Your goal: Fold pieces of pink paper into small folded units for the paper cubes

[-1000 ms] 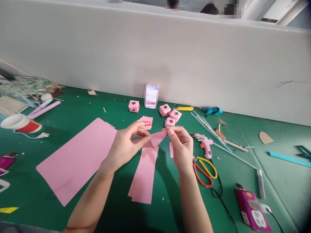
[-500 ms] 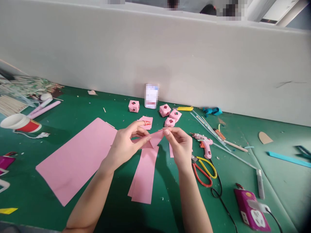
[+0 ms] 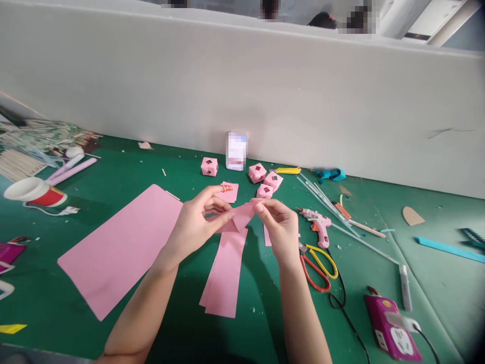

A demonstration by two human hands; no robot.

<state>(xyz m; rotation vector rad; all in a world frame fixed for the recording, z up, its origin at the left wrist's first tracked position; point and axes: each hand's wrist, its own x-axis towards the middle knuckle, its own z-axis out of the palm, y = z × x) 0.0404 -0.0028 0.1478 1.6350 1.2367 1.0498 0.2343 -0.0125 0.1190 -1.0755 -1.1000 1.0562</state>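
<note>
A folded piece of pink paper (image 3: 243, 216) is pinched between both hands above the table. My left hand (image 3: 197, 222) grips its left end, thumb on the near side, with a red patterned wrap on one finger. At the upper right end, my right hand (image 3: 279, 225) pinches the paper between thumb and fingers. Below it lie overlapping pink paper strips (image 3: 225, 278). A large pink sheet (image 3: 125, 253) is to the left. Small pink folded paper balls with diamond-shaped openings, such as one paper ball (image 3: 209, 166), stand behind the hands.
A phone (image 3: 237, 151) leans against the pale partition (image 3: 242, 81). Right of my hands are a pink glue gun (image 3: 321, 227), pliers (image 3: 320, 270) with red and yellow handles, and a purple power strip (image 3: 392, 326). At left is a paper cup (image 3: 38, 192); a yellow cutter (image 3: 288, 171) lies behind.
The paper and both hands keep nearly the same pose. The view has shifted very slightly.
</note>
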